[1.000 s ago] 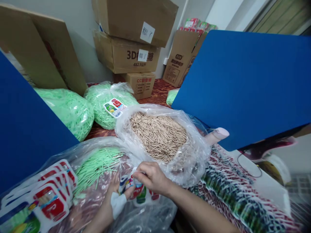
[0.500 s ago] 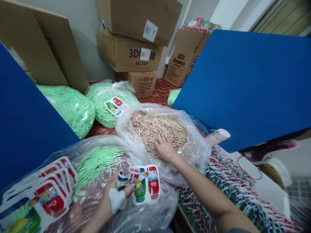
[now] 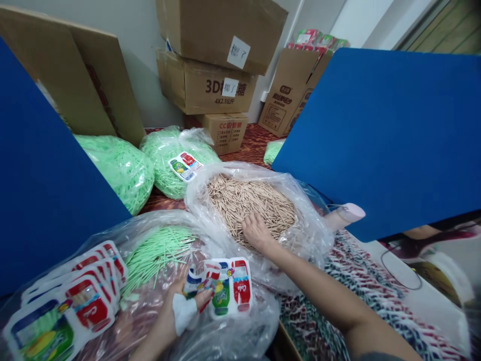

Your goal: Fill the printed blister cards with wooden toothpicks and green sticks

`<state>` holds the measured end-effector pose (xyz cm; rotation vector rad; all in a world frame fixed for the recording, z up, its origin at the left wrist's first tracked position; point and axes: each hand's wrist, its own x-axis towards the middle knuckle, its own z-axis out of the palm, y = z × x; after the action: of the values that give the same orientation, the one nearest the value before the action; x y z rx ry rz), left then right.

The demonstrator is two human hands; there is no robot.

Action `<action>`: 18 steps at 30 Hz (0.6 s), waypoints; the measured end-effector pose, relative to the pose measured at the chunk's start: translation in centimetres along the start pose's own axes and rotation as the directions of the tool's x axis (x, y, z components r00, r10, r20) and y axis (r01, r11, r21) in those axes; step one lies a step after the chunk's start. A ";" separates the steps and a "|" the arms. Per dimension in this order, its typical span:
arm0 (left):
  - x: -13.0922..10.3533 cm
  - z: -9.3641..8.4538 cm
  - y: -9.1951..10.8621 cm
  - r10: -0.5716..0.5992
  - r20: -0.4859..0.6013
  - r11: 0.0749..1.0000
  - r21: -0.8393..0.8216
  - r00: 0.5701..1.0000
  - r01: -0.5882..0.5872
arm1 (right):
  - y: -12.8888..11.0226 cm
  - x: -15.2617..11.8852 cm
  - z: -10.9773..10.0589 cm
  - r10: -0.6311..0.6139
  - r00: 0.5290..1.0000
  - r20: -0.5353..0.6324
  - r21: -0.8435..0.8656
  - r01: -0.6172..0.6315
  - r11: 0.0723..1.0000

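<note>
My left hand (image 3: 191, 303), with white tape or a wrap near the thumb, is closed on printed Cola and Sprite packets (image 3: 235, 288) at the bottom centre. My right hand (image 3: 256, 231) reaches into an open clear bag (image 3: 199, 193) of thin tan sticks (image 3: 259, 200); its fingertips are among the sticks, and what they hold, if anything, is hidden. Thin green sticks (image 3: 160, 253) lie on clear plastic left of my left hand. A fanned pile of similar packets (image 3: 90, 301) rests at the lower left.
Two bags of green sticks (image 3: 116, 168) stand behind, one with a packet (image 3: 185, 165) on it. Cardboard boxes (image 3: 210, 90) are stacked at the back. Blue panels (image 3: 383, 135) flank both sides. A pale pink cylinder (image 3: 343, 216) sits right of the tan sticks' bag.
The whole view has shifted slightly to the right in the picture. My right hand remains in the tan sticks with its fingers slightly more bunched, and my left hand still holds the packets.
</note>
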<state>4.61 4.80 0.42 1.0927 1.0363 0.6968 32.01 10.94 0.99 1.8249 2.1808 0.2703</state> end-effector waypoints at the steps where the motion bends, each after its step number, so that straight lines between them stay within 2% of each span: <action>1: 0.0 0.0 -0.1 0.005 0.002 1.000 -0.006 1.000 -0.005 | 0.0 -0.1 0.0 0.000 1.000 -0.001 0.012 0.000 1.000; 6: 0.1 0.4 -0.1 0.028 0.070 0.998 -0.054 0.997 -0.024 | 0.4 -0.1 -0.5 0.008 0.999 0.035 0.130 -0.013 0.991; 11: 0.0 0.3 1.4 -0.030 0.019 0.995 -0.098 0.999 0.032 | 3.6 -0.5 -2.4 0.071 0.989 0.128 0.334 -0.110 0.936; 15: 0.1 1.1 3.1 -0.052 0.052 0.957 -0.284 0.997 0.065 | 6.3 -1.6 -3.3 0.025 0.974 0.227 0.586 -0.157 0.795; 18: 1.3 2.3 5.0 0.044 0.115 0.885 -0.466 0.992 0.015 | 6.3 -2.5 -2.8 -0.051 0.964 0.260 0.744 -0.166 0.647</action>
<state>7.38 6.75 4.99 0.7104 0.7029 0.8293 37.31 9.72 5.92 2.1435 2.1937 -1.0008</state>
